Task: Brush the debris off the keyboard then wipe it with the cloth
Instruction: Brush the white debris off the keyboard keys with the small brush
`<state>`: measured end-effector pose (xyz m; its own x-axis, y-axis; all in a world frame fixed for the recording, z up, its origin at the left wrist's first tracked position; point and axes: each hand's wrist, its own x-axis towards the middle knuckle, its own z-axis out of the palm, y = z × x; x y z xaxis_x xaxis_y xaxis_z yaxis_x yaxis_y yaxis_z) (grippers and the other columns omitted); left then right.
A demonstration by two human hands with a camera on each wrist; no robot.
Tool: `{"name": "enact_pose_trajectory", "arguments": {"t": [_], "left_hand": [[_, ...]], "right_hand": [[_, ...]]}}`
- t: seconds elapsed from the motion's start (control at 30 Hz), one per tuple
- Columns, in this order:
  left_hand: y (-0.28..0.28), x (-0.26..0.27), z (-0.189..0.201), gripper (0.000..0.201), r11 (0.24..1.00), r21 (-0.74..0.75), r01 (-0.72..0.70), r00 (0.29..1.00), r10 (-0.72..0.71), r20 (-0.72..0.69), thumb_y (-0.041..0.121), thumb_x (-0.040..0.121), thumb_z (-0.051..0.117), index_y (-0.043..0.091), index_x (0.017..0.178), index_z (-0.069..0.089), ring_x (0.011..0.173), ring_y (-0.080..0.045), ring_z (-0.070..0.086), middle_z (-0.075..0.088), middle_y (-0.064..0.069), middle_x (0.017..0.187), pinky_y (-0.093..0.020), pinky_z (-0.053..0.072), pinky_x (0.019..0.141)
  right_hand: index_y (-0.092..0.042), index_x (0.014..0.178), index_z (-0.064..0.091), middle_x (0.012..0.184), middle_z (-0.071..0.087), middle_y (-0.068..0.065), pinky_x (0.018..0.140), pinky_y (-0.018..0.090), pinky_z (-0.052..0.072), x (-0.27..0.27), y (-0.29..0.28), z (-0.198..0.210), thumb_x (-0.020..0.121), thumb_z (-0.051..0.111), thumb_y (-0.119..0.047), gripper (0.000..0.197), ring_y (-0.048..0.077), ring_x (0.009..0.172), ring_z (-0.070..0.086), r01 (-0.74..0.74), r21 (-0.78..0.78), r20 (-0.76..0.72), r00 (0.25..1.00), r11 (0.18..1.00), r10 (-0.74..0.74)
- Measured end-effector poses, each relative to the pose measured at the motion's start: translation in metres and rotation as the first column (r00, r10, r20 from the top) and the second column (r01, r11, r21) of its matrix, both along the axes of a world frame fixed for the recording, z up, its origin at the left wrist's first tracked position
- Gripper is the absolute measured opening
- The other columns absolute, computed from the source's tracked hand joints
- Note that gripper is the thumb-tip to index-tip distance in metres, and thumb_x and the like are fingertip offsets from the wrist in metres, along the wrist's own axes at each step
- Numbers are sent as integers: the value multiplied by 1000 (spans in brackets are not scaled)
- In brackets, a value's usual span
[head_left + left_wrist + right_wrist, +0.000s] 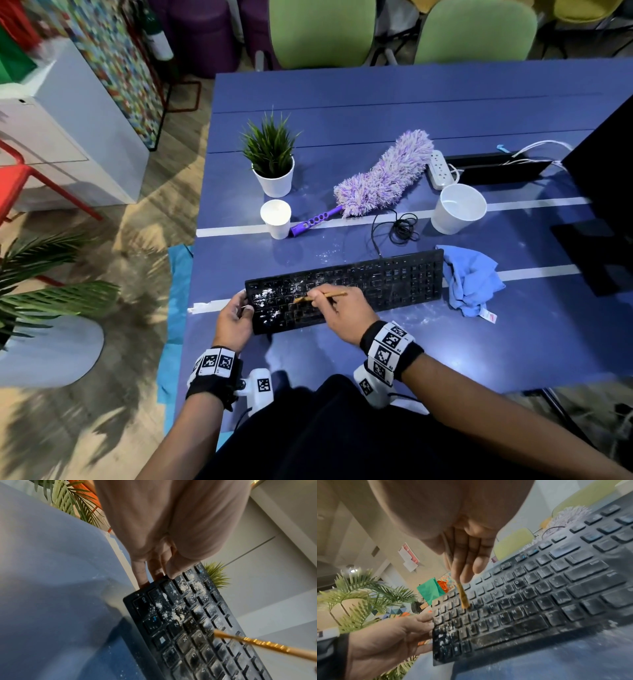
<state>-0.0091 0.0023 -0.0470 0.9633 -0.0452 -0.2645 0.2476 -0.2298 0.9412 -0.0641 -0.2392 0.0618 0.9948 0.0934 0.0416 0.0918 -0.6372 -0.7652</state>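
A black keyboard (346, 289) (193, 626) (530, 601) lies on the blue table (342, 113), its left keys dusted with white powder (265, 298). My left hand (234, 320) (154, 566) grips the keyboard's left edge, thumb on top. My right hand (342, 315) (467, 555) pinches a thin wooden brush (322, 296) (254, 643) (464, 599); its bristle tip touches the keys left of centre. A crumpled blue cloth (471, 277) lies off the keyboard's right end.
Behind the keyboard are a purple duster (380, 178), a paper cup (276, 217), a potted plant (272, 161), a white pot (457, 207), a power strip (442, 168) and a coiled cable (400, 226). A dark monitor (606, 192) stands at right. The table's left edge is beside my left hand.
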Motion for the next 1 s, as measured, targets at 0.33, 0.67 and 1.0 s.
{"name": "enact_pose_trajectory", "arguments": {"t": [0.33,0.67,1.0], "left_hand": [[2,-1,2,44,1000,-1,7,1000,-7,-1,-16,93,43,10,125,57,103,-19,60,67,-9,112,-8,46,89],[0,0,9,42,1000,9,11,1000,-11,-3,-13,94,43,10,127,57,112,-21,60,66,-15,124,-38,42,108],[-2,-4,14,43,1000,5,-1,1000,1,-19,-14,94,42,10,126,57,110,-22,60,67,-13,119,-35,43,106]], "right_hand": [[-12,100,71,91,73,3,83,28,51,16,3,5,100,46,-26,28,18,85,68,61,-2,104,993,998,-61],[-13,97,70,88,72,1,81,26,52,10,2,5,99,47,-21,24,15,81,67,211,72,153,963,975,-220],[-16,102,71,86,75,-2,82,31,56,16,-2,8,100,48,-30,28,12,81,70,133,88,-14,991,987,-132]]}}
